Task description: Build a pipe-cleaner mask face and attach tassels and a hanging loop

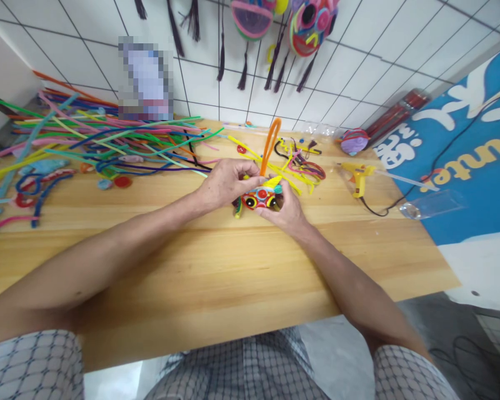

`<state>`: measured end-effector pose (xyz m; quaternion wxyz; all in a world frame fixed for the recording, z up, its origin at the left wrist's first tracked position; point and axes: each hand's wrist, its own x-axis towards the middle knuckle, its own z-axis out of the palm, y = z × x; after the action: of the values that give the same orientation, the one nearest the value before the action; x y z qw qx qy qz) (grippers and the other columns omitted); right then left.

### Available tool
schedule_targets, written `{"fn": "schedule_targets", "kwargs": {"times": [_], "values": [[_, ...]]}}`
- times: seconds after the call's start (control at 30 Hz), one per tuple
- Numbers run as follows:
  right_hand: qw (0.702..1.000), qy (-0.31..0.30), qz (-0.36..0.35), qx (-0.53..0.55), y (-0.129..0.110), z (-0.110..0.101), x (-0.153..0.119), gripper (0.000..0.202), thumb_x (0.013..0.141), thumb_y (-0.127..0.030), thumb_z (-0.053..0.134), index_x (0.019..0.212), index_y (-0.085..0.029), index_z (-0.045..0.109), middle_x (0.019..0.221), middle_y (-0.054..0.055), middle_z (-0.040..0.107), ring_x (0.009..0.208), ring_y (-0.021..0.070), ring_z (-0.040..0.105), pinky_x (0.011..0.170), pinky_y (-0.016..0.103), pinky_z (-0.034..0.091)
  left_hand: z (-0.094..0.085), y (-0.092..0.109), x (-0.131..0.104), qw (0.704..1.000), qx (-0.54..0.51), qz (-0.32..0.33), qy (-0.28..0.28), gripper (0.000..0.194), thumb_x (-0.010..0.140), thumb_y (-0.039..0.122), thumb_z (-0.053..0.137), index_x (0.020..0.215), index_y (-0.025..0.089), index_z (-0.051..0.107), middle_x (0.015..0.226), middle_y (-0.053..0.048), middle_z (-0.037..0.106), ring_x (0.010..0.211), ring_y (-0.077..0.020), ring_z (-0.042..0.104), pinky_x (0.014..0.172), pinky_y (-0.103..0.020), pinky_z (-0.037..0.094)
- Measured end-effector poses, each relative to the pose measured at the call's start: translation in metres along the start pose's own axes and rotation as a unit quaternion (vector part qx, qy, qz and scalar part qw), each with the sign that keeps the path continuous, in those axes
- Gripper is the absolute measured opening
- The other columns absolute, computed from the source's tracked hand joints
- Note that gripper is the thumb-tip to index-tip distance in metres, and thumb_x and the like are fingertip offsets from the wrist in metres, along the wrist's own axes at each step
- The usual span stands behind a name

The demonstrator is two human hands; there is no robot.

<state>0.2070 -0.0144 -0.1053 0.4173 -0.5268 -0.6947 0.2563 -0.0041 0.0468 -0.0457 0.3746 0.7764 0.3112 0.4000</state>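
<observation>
Over the middle of the wooden table, both my hands hold a small colourful craft mask (261,194) with black-and-yellow eyes, a red centre and a yellow pointed piece on top. My left hand (230,180) is closed at its upper left side, thumb and fingers pinching near the top edge. My right hand (289,208) grips the right side, thumb under the lower edge and fingers beside a teal bit. An orange pipe cleaner (269,145) stands up as a long loop from the mask's top, close to my left fingertips; its lower end is hidden.
Many coloured pipe cleaners (141,139) are heaped at the back left. A yellow glue gun (359,176) with a black cord lies right, near a clear plastic package (433,205). Yellow and pink scraps (302,164) lie behind my hands. Finished masks (312,25) with tassels hang on the wall.
</observation>
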Motion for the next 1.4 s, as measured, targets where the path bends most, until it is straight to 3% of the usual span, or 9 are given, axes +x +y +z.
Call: {"fn": "schedule_targets", "kwargs": {"times": [1.4], "values": [[1.0,-0.001,0.002,-0.012,-0.0023,-0.0006,0.0013,0.078,0.07,-0.05,0.088,0.135,-0.028,0.05,0.125,0.01,0.068,0.114,0.0328,0.069,0.101,0.053,0.058,0.0009,0.0006,-0.0008,1.0,-0.018,-0.021,-0.003,0.031,0.085,0.045,0.07,0.074,0.015,0.07,0.064,0.001,0.06,0.053,-0.0097,0.045,0.048,-0.023,0.032]]}}
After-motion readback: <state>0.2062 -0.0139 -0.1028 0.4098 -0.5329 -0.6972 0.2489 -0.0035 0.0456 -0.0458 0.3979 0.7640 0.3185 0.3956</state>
